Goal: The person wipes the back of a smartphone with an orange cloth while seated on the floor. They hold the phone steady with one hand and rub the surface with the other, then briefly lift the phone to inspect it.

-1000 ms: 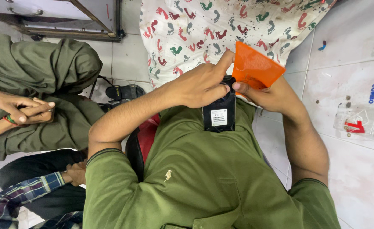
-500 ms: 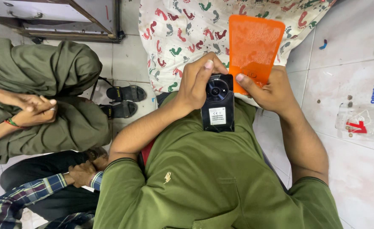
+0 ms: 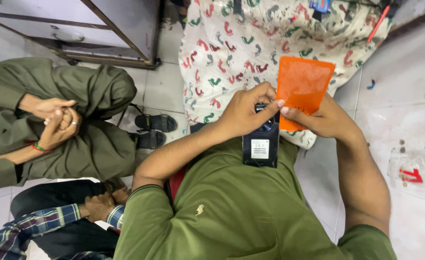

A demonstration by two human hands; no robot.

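One black phone (image 3: 260, 147) is pinched by the left hand (image 3: 244, 113); one orange sheet (image 3: 301, 89), at two o'clock, is pinched by the right hand (image 3: 321, 118).

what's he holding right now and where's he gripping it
Left hand grips the black phone at its top end. Right hand pinches the orange case by its lower edge.

A black phone (image 3: 261, 144) stands upright against the person's olive-green shirt, back side up, with a white rectangular label near its middle; its top end is covered by fingers. Just above and to the right of the phone, touching its upper edge, an orange rectangular sheet (image 3: 303, 86) with a fine dotted texture stands upright, slightly tilted, its lower corner pinched.
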